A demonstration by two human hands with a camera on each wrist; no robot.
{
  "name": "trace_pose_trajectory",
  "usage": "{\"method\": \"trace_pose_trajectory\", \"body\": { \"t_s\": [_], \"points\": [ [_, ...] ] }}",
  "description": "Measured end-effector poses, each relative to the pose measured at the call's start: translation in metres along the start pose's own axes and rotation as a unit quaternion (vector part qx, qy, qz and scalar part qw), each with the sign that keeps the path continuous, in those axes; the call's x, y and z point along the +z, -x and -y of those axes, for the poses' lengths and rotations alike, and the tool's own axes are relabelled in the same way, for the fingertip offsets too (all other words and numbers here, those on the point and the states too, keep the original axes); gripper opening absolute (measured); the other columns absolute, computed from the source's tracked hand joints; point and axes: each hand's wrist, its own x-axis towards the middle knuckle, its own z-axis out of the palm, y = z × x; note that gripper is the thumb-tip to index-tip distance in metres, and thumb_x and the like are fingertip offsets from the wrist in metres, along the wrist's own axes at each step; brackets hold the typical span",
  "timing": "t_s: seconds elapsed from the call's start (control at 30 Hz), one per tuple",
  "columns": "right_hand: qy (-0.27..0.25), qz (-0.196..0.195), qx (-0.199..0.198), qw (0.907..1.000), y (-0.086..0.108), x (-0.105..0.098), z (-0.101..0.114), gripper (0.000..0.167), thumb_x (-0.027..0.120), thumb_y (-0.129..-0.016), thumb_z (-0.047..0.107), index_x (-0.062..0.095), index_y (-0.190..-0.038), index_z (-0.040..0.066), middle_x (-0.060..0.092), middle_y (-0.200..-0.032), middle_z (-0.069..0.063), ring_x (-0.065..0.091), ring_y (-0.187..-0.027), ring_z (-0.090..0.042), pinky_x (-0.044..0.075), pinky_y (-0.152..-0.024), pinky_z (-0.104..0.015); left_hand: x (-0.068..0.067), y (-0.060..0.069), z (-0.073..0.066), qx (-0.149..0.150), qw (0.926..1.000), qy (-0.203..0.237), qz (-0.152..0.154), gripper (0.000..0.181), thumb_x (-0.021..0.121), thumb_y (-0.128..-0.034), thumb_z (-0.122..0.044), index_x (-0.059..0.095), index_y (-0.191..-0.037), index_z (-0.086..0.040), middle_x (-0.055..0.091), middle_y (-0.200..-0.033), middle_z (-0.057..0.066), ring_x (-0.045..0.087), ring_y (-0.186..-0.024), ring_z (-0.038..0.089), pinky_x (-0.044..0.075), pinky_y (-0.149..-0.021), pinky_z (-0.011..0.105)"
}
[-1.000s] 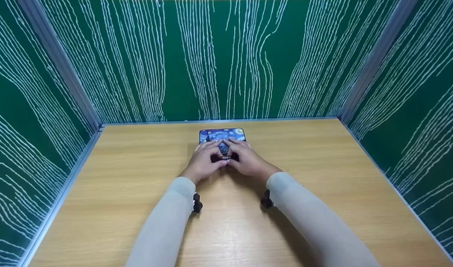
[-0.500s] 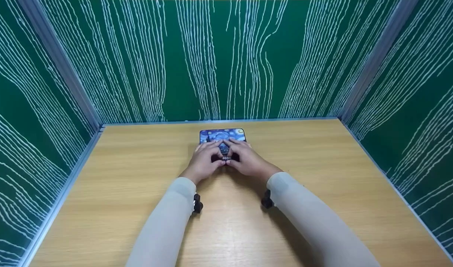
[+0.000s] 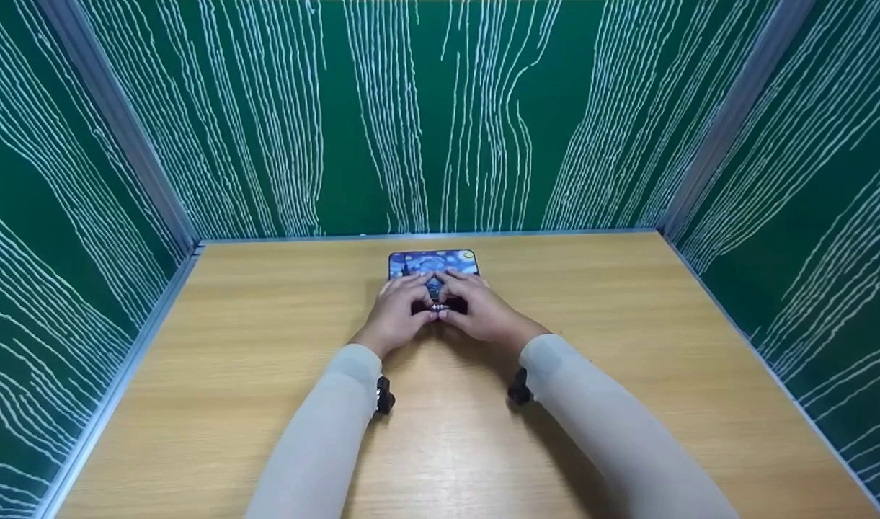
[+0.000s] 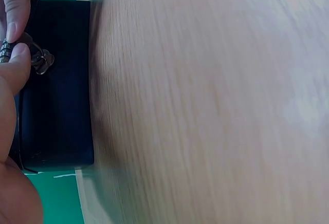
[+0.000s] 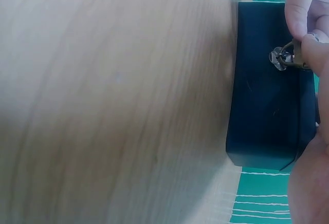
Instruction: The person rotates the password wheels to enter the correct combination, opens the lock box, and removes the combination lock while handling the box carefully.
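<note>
A dark box with a swirling blue painted lid (image 3: pixel 432 261) stands on the table in the head view. At its near side hangs a small combination padlock (image 4: pixel 6 51), its shackle passing through a metal hasp (image 4: pixel 45 62) on the box's dark front (image 4: pixel 61 100). My left hand (image 3: pixel 398 313) pinches the padlock's dials between thumb and finger. From the other side my right hand (image 3: pixel 483 311) pinches the lock body (image 5: pixel 297 54). Both thumbs nearly meet in front of it, while other fingers rest over the lid. Fingers hide much of the padlock; the dial digits cannot be read.
A wooden table (image 3: pixel 267 346) surrounds the box. Green panels (image 3: pixel 360 180) with white wavy lines stand behind and along both sides, joined by grey metal posts (image 3: pixel 728 115). Small black devices (image 3: pixel 385 395) are strapped at both wrists.
Both hands stay at the padlock, with only slight finger and thumb shifts. The box has not visibly moved.
</note>
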Motion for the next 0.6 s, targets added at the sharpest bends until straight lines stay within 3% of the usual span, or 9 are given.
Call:
{"method": "trace_pose_trajectory", "body": {
  "t_s": [0.27,0.6],
  "points": [
    [0.001,0.0,-0.005,1.0,-0.0006,0.0003,0.0003,0.007,0.074,-0.11,0.018,0.074,-0.113,0.012,0.043,-0.182,-0.013,0.032,-0.173,-0.046,0.014,-0.141,-0.076,-0.0016,0.0018,-0.0019,0.003,1.0,0.005,-0.002,0.01,0.083,-0.1039,-0.022,0.077,-0.103,-0.015,0.051,-0.178,0.002,0.043,-0.17,0.031,0.015,-0.147,0.055],
    [0.007,-0.005,-0.012,0.9999,-0.0002,0.0013,-0.0006,0.014,0.077,-0.108,0.021,0.074,-0.116,0.01,0.044,-0.182,-0.015,0.032,-0.173,-0.047,0.017,-0.141,-0.075,-0.0019,0.0019,-0.0024,0.007,0.9999,0.006,-0.004,0.01,0.083,-0.1042,-0.022,0.077,-0.104,-0.014,0.051,-0.178,0.003,0.043,-0.17,0.031,0.015,-0.147,0.055]
  ]
}}
